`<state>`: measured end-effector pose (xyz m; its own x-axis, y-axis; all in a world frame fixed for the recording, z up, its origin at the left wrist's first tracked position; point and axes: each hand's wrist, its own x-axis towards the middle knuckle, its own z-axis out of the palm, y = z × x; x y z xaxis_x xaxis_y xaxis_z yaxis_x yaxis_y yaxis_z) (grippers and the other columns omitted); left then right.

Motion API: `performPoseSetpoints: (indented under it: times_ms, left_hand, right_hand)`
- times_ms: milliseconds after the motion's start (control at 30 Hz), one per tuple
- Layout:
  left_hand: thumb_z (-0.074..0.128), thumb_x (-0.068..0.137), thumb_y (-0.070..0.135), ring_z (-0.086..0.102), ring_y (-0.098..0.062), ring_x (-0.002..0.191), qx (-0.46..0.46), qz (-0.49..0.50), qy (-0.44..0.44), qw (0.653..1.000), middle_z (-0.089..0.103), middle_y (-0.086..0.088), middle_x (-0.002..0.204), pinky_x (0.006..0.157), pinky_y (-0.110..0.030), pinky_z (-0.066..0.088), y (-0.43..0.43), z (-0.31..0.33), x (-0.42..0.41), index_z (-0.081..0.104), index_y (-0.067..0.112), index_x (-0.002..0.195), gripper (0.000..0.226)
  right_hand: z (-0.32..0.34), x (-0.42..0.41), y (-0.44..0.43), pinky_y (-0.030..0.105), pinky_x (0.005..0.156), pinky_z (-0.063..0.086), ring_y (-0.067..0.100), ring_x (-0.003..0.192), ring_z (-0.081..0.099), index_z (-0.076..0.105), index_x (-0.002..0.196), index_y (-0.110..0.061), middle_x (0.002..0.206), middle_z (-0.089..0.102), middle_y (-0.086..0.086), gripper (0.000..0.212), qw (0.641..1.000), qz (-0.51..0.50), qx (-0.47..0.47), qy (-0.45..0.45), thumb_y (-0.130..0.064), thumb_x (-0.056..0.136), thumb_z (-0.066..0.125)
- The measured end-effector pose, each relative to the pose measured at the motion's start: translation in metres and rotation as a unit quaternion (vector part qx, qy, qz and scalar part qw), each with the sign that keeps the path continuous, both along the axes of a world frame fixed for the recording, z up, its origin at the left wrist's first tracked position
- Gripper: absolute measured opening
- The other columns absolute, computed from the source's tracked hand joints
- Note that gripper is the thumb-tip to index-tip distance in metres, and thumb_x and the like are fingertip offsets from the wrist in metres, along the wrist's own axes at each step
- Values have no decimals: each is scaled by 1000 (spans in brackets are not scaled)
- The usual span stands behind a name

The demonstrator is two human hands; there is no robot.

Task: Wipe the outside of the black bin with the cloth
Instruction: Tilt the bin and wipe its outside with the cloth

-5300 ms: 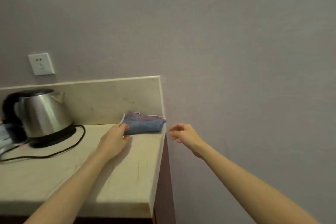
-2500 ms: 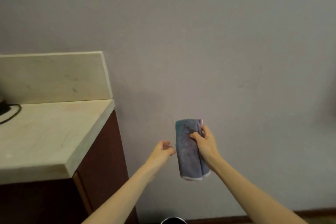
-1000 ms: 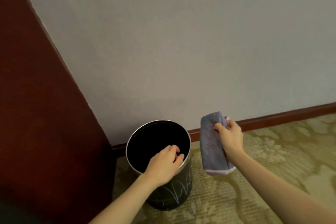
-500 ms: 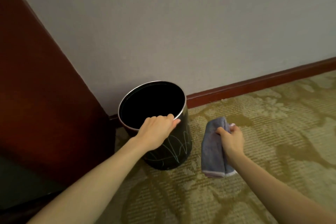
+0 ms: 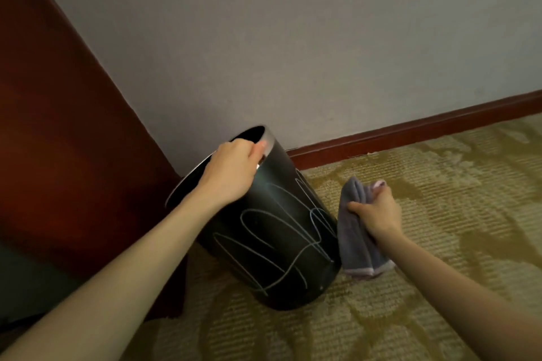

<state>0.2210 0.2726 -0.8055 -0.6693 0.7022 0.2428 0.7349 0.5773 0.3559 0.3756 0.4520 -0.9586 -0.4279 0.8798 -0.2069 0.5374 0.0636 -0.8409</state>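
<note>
Currently black bin (image 5: 272, 249), silver-rimmed with pale scribble lines, leaning on patterned carpet (image 5: 440, 184) beside red-brown cabinet (image 5: 58, 141). Left hand (image 5: 231, 176) curling fingers (image 5: 258, 149) over its edge; right hand (image 5: 375, 214) gripping folded grey cloth (image 5: 355, 246) just beside bin.

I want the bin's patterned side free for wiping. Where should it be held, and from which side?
The rim, gripped from above, as the left hand does. The black bin leans toward the cabinet, so that grip leaves its outer wall open to the cloth.

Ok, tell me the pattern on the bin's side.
The bin shows pale scribbled loops on black; head view.
</note>
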Motion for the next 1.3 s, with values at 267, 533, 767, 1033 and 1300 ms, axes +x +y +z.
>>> performPoseSetpoints:
  times_ms: [267,533,767,1033,1300]
  left_hand:
    - [31,96,39,62,-21,74,-32,-79,-32,996,65,-2,81,67,-36,51,-25,14,-14,59,19,109,37]
    - [24,100,42,48,-17,34,-18,-206,149,967,50,3,46,33,-28,38,-43,-25,28,55,12,68,54]
    - [31,95,40,43,-25,34,7,-177,139,974,39,2,44,36,-33,36,-27,-15,4,43,15,62,43]
    - [39,98,37,42,-23,39,61,-112,88,988,37,2,45,43,-39,37,-33,-15,-44,39,16,58,45]
    - [47,92,48,54,-28,54,76,-76,44,993,53,-10,54,53,-41,42,-31,-15,-75,50,6,64,50]
  right_hand:
    - [33,-36,-7,26,63,40,13,69,50,49,101,-13,89,53,2,45,986,149,36,-62,-20,71,82]
    - [2,-6,9,22,57,54,18,67,68,71,86,-15,75,72,5,15,989,134,-53,-11,-25,76,76]
    - [-19,23,23,25,66,58,24,95,72,73,105,-13,105,75,11,27,909,155,-322,216,-6,82,61]
    - [-13,-23,-4,29,100,40,10,119,49,56,109,-60,129,52,-20,52,961,215,-95,145,-65,60,73]
    - [5,-74,2,29,93,47,12,112,61,53,133,-37,128,63,-5,49,964,200,-91,149,-46,86,61]
